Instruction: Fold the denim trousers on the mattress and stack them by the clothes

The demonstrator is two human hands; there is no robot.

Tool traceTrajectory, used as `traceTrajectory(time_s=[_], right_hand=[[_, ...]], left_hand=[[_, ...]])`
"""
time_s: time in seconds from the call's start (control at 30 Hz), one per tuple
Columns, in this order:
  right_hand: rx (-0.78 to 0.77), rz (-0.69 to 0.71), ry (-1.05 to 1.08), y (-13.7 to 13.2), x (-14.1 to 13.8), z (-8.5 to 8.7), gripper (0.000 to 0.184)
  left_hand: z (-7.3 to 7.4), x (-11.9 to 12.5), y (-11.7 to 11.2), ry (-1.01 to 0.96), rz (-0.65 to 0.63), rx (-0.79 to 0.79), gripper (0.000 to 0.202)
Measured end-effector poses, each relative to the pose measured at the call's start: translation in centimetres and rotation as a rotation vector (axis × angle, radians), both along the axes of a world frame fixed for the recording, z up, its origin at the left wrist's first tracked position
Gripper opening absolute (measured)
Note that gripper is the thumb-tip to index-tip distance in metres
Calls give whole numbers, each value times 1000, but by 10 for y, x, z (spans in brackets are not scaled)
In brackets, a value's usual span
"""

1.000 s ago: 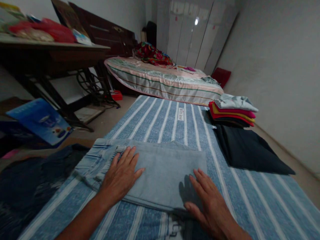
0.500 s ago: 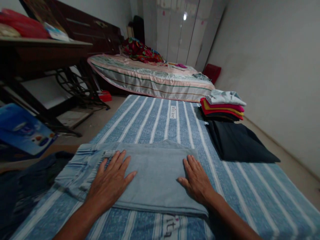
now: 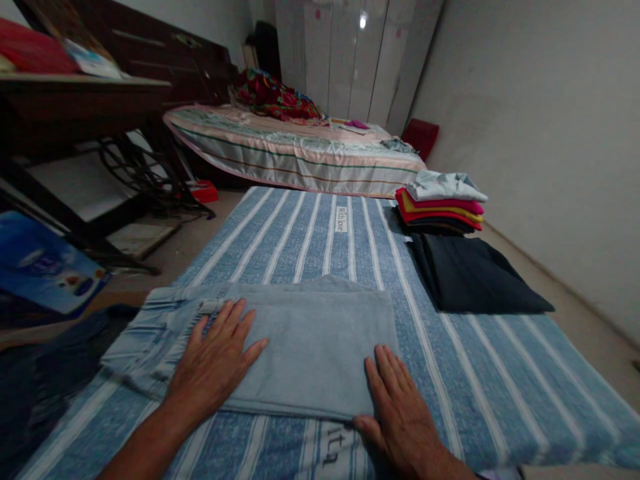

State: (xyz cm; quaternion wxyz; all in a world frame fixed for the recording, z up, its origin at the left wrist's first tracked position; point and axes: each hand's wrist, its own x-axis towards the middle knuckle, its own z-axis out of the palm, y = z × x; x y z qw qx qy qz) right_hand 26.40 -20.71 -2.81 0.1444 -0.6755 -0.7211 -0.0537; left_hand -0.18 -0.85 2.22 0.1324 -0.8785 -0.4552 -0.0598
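Head view: nearest the wearer, the work in hand appears to be flattening and squaring a pair of folded light-blue denim trousers [image 3: 310, 347], which lie on a striped cover [image 3: 280, 250] with their gathered waistband toward the left. The right hand [image 3: 400, 407] is at the trousers' right edge by the near corner, fingers extended and a little apart, thumb out, clasping nothing; how firmly it presses I cannot tell. The left hand [image 3: 215, 360] lies palm down beside the waistband, fingers spread, resting on the denim without pinching it. Another fold, I judge, would call for the right hand to lift that edge while the left steadies the waist end. Dark clothing [image 3: 55, 367] lies off to the left. Beyond, on the right of the cover, are a folded black garment [image 3: 480, 273] and, just behind it, a stack of folded clothes [image 3: 440, 203] topped by a pale one. Farther back comes a bed [image 3: 300, 157] with a satiny spread, then a pale wardrobe [image 3: 343, 73].
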Motion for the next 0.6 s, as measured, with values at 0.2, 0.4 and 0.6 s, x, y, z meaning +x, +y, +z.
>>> traceTrajectory(time_s=[0.2,0.4,0.6], right_hand=[[34,30,13,-9,1,11,67],[-65,-94,95,61,20,44,65],[-213,-214,121,104,37,28,83]], left_hand=[[1,1,0,33,11,3,55],[2,2,1,48,21,2,54],[2,2,1,1,10,-36,53]])
